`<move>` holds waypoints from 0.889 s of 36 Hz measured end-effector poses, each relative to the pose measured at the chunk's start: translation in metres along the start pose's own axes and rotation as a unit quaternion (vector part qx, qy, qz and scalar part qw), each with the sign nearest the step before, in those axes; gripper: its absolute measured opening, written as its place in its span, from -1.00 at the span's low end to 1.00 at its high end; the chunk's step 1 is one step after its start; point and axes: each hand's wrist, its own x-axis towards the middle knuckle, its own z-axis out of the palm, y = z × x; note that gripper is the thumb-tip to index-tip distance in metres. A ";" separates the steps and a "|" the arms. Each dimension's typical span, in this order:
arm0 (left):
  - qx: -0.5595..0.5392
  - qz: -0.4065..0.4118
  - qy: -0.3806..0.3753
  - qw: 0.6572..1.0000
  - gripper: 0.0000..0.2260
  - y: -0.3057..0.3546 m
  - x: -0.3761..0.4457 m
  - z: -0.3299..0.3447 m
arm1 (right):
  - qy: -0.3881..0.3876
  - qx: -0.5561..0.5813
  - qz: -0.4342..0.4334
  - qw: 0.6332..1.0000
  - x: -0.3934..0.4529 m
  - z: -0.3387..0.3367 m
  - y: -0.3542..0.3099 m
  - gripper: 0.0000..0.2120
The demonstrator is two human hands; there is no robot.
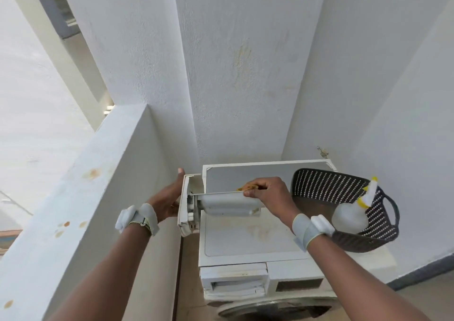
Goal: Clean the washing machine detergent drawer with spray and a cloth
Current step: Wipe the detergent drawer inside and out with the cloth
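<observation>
I'm standing over the white front-load washing machine (250, 242) w/ the white plastic detergent drawer (221, 205) taken out and lying across the machine's top, sideways, its front panel hanging off the left edge.

My left hand (169, 197) is bracing the drawer's front panel from the left side: palm against it, fingers mostly straight, one fingertip sticking up past the panel's far corner. Not curling round anything as far as I can tell.

My right hand (267, 193) is resting on the far end of the drawer body, fingers curled, pinching a small yellow-orange cloth (248, 187) btwn thumb and fingers. Only a scrap of the cloth is showing above the drawer's upper edge; the rest is hidden by the hand.

Both wrists are wearing pale grey bands w/ white pods on them.

On the right side of the machine top a dark perforated plastic basket (344, 185) w/ a loop handle is sitting, partly overhanging the edge. Inside it a translucent white spray bottle (350, 218) w/ a yellow-trimmed trigger head is leaning vs the basket's right wall, apart from both hands.

The empty drawer slot (235, 284) is showing at the machine's front, top left.
</observation>
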 end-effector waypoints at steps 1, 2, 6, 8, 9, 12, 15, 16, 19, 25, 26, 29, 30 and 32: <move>0.015 0.022 0.014 1.000 -0.14 -0.002 -0.003 -0.004 | -0.001 0.013 -0.005 1.000 0.004 -0.001 -0.001 -0.91; 0.013 0.041 0.014 0.999 -0.11 -0.004 -0.005 -0.008 | 0.008 0.025 -0.004 1.000 0.010 -0.001 -0.003 -0.93; -0.079 0.098 -0.030 0.992 -0.12 -0.016 -0.019 -0.018 | 0.055 0.095 0.026 0.994 0.031 -0.007 -0.011 -0.97; -0.110 0.122 -0.042 0.986 -0.13 -0.026 -0.025 -0.016 | 0.053 0.118 0.047 0.990 0.042 -0.012 -0.011 -0.94; -0.108 0.134 -0.042 0.984 -0.14 -0.032 -0.026 -0.013 | 0.045 0.117 0.056 0.991 0.046 -0.014 -0.012 -0.93; -0.027 0.175 -0.045 0.983 -0.25 -0.045 -0.038 0.007 | 0.031 0.124 0.082 0.988 0.056 -0.012 -0.013 -0.93; 0.006 0.231 0.033 0.972 -0.38 -0.055 -0.041 0.037 | 0.044 0.171 0.133 0.975 0.062 -0.007 -0.018 -0.91; 0.008 0.247 0.077 0.966 -0.42 -0.059 -0.039 0.044 | 0.051 0.191 0.149 0.969 0.062 -0.005 -0.020 -0.90; 0.001 0.285 0.158 0.945 -0.48 -0.067 -0.034 0.052 | 0.063 0.237 0.200 0.949 0.060 -0.002 -0.027 -0.88; 0.018 0.286 0.203 0.936 -0.57 -0.074 -0.033 0.054 | 0.183 0.282 0.217 0.917 0.076 -0.018 -0.023 -0.95; 0.018 0.282 0.211 0.936 -0.59 -0.077 -0.033 0.053 | 0.206 0.287 0.213 0.911 0.078 -0.024 -0.025 -0.91; 0.017 0.286 0.220 0.932 -0.58 -0.082 -0.029 0.051 | 0.230 0.322 0.195 0.898 0.078 -0.043 -0.040 -0.84; 0.013 0.285 0.222 0.932 -0.56 -0.082 -0.027 0.052 | 0.235 0.335 0.183 0.894 0.078 -0.049 -0.044 -0.85; -0.002 0.275 0.224 0.935 -0.51 -0.076 -0.025 0.054 | 0.241 0.359 0.164 0.887 0.073 -0.058 -0.051 -0.83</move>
